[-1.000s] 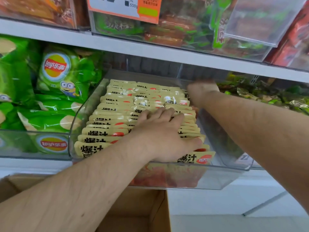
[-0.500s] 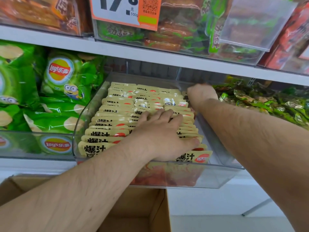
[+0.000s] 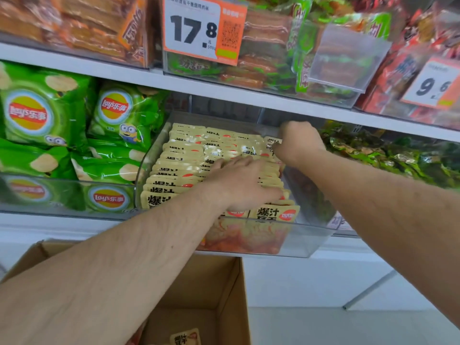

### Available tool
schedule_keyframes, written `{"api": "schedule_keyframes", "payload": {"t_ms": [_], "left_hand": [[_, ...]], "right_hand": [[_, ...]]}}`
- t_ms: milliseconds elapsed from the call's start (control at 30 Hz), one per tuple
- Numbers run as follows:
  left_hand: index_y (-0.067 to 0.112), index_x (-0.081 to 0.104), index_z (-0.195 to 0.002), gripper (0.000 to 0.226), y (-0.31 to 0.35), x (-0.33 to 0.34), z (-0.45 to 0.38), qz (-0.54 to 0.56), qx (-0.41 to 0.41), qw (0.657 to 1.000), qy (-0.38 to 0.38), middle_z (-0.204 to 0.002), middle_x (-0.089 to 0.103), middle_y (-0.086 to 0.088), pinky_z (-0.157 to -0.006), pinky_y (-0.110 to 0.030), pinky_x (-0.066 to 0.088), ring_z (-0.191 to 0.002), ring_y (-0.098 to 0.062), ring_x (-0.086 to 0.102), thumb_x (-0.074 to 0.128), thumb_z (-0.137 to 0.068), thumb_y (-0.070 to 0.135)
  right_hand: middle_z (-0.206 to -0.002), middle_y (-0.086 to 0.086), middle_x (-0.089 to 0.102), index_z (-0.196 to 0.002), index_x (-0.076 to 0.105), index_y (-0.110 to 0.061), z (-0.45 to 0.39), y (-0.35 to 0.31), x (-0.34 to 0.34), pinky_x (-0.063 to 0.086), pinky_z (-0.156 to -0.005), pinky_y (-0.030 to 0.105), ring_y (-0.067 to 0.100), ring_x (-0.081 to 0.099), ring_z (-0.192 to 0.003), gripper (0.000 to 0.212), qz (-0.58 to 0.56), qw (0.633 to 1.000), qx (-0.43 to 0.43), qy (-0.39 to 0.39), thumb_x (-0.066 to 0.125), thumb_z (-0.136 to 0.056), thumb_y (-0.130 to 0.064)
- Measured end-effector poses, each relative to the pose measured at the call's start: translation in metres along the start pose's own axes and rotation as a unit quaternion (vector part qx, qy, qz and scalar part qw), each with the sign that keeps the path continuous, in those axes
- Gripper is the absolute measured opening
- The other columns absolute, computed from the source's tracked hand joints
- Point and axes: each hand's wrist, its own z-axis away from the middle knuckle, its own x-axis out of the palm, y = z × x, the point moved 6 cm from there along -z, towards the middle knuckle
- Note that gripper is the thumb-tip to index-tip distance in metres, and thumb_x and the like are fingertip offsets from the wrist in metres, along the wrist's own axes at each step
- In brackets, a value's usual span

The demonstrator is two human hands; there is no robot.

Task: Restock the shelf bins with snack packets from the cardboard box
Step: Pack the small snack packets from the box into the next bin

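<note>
Yellow snack packets [image 3: 179,168] stand in rows in the clear bin [image 3: 311,241] on the shelf. Your left hand [image 3: 245,183] lies flat on them, fingers straight. Your right hand [image 3: 298,143] curls round packets at the back right. Below, the cardboard box [image 3: 224,290] holds one packet [image 3: 185,336].

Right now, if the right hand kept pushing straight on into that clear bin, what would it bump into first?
Probably the clear bin's back wall. The right hand is curled at the rear of the yellow snack packets, close under the shelf edge, though the depth left behind them is hard to judge.
</note>
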Motion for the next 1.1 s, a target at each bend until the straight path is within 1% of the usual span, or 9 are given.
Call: {"api": "schedule_keyframes", "payload": {"t_ms": [100,200,300,500,567,667,800,933,1100], "left_hand": [[0.022,0.041,-0.143,0.067,0.006,-0.027,0.022,0.06,0.03,0.988,0.14,-0.146,0.049,-0.001,-0.115,-0.039,0.019,-0.136,-0.022,0.04,0.057,-0.088,0.055],[0.018,0.044,-0.143,0.063,0.004,-0.038,0.06,0.127,0.041,0.966,0.222,-0.14,0.053,0.0,-0.111,-0.038,0.032,-0.131,-0.022,0.045,0.065,-0.087,0.035],[0.021,0.057,-0.127,0.049,-0.011,-0.035,0.107,0.164,0.053,0.939,0.298,-0.121,0.062,0.005,-0.1,-0.04,0.044,-0.115,-0.016,0.053,0.069,-0.08,0.027],[0.032,0.06,-0.112,0.034,-0.088,0.034,0.184,0.247,-0.045,0.935,0.252,-0.104,0.064,0.017,-0.079,-0.027,0.05,-0.099,-0.004,0.057,0.07,-0.082,0.019],[0.03,0.06,-0.115,0.035,-0.122,0.068,0.198,0.234,-0.113,0.942,0.215,-0.103,0.063,0.015,-0.081,-0.03,0.049,-0.099,-0.009,0.058,0.069,-0.083,0.02],[0.024,0.061,-0.117,0.035,-0.164,0.113,0.212,0.231,-0.198,0.941,0.147,-0.103,0.062,0.012,-0.092,-0.034,0.049,-0.1,-0.014,0.06,0.068,-0.083,0.018],[0.027,0.062,-0.108,0.027,-0.195,0.147,0.219,0.256,-0.243,0.931,0.095,-0.096,0.062,0.016,-0.094,-0.036,0.05,-0.094,-0.013,0.061,0.066,-0.083,0.017],[0.029,0.059,-0.107,0.023,-0.222,0.177,0.224,0.277,-0.289,0.914,0.063,-0.098,0.061,0.016,-0.093,-0.031,0.049,-0.096,-0.01,0.059,0.062,-0.087,0.018],[0.025,0.059,-0.111,0.023,-0.24,0.212,0.229,0.286,-0.32,0.903,0.011,-0.096,0.058,0.017,-0.082,-0.022,0.044,-0.095,-0.009,0.057,0.062,-0.089,0.019]], "right_hand": [[-0.089,0.008,0.064,-0.087,0.06,-0.019,0.037,-0.018,-0.022,0.042,-0.066,0.03,0.031,0.057,-0.081,0.011,-0.083,0.995,-0.006,0.052,0.06,-0.082,-0.028],[-0.085,0.002,0.068,-0.079,0.06,-0.025,0.08,-0.041,-0.044,0.048,-0.068,0.031,0.029,0.061,-0.083,0.008,-0.133,0.987,-0.012,0.095,0.06,-0.081,-0.033],[-0.079,-0.002,0.069,-0.076,0.063,-0.023,0.122,-0.069,-0.049,0.053,-0.072,0.035,0.025,0.064,-0.081,0.011,-0.18,0.975,-0.043,0.125,0.06,-0.08,-0.032],[-0.057,-0.007,0.053,-0.062,0.055,-0.022,0.206,-0.141,0.011,0.049,-0.053,0.031,0.022,0.06,-0.059,0.014,-0.262,0.947,-0.158,0.103,0.053,-0.072,-0.033],[-0.062,-0.004,0.06,-0.065,0.056,-0.02,0.219,-0.162,0.053,0.049,-0.055,0.031,0.026,0.062,-0.064,0.018,-0.237,0.955,-0.173,0.035,0.05,-0.076,-0.034],[-0.086,0.001,0.067,-0.076,0.058,-0.023,0.225,-0.177,0.14,0.052,-0.07,0.033,0.027,0.063,-0.086,0.013,-0.174,0.962,-0.104,-0.181,0.056,-0.083,-0.033],[-0.1,0.005,0.069,-0.098,0.069,-0.016,0.254,-0.171,0.252,0.055,-0.076,0.032,0.028,0.066,-0.091,0.028,-0.176,0.904,0.072,-0.382,0.059,-0.08,-0.034],[-0.115,0.007,0.067,-0.11,0.068,-0.012,0.3,-0.149,0.328,0.047,-0.076,0.027,0.029,0.064,-0.109,0.03,-0.114,0.869,0.16,-0.453,0.061,-0.087,-0.031],[-0.129,0.01,0.063,-0.123,0.065,-0.011,0.336,-0.139,0.384,0.05,-0.09,0.03,0.027,0.06,-0.12,0.054,-0.091,0.838,0.203,-0.499,0.06,-0.089,-0.053]]}}
